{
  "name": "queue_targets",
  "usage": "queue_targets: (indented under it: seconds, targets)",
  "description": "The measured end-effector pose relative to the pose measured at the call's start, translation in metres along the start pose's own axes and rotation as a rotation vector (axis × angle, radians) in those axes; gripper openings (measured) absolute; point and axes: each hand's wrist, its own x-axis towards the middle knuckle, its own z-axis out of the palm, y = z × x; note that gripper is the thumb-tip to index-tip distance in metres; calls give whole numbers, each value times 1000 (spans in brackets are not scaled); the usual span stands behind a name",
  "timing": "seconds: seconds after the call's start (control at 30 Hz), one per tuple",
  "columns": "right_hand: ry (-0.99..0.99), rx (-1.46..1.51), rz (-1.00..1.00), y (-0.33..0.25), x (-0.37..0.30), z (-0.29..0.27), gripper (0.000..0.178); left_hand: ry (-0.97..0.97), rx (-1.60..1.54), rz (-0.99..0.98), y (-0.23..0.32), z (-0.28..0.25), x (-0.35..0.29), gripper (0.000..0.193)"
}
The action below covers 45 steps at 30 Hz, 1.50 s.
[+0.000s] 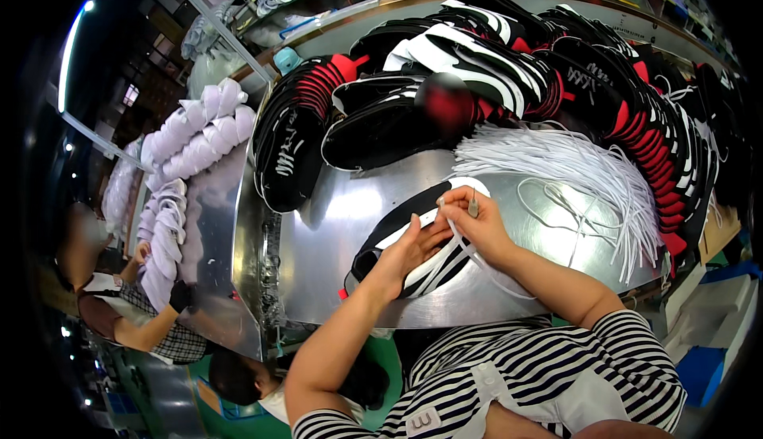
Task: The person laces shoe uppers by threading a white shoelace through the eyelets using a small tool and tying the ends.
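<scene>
Right hand (477, 220) fingers (459, 201) are pinched together on a small needle-like tool (473, 207) and a white lace (469, 252). Left hand (409, 250) fingers are closed on the edge of a black-and-white shoe upper (397, 236), which is laid flat on the metal counter (334, 224), just in front of the torso. A bundle of white laces (572, 169) is spread to the right; stacked black-red uppers (477, 65) are piled behind.

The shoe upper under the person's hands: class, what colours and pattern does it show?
The shoe upper is black with white stripes and a small red edge, seen in the head view.
</scene>
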Motion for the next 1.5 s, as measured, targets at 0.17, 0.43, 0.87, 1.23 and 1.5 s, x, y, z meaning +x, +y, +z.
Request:
queue_targets:
  seconds: [0.17, 0.43, 0.87, 1.23, 1.5]
  targets:
    - [-1, 80, -46, -8, -2, 8, 21, 160, -93, 142, -10, 18, 3, 52]
    - [10, -109, -134, -19, -10, 22, 20, 30, -140, 482, -29, 9, -9, 38]
    - [-50, -391, -132, -20, -6, 35, 22, 219, -50, 494, -11, 26, -27, 44]
    - [-93, -654, -74, -28, -1, 46, 28, 490, -138, 623, -13, 25, -21, 22]
    - [-231, -665, -179, -51, -14, 31, 13, 527, -123, 600, -17, 19, -28, 23]
